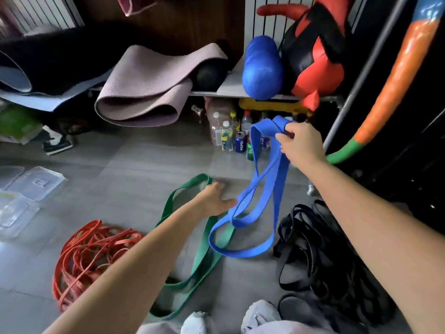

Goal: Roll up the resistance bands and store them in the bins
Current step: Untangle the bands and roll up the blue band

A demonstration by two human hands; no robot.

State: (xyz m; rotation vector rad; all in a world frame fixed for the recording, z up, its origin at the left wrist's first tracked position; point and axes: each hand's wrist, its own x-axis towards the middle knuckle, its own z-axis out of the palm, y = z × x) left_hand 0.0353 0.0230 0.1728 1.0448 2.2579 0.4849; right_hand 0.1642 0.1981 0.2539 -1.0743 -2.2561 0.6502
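The wide green rubber resistance band lies flat on the floor as a long loop. The wide blue rubber band hangs from its folded top, its lower loops trailing across the green one. A tangle of thin red bands lies left of it, a heap of black bands to its right, and clear plastic bins farther left.

Dim indoor light, glare on the floor at left, wide-angle bending and blur at edges.
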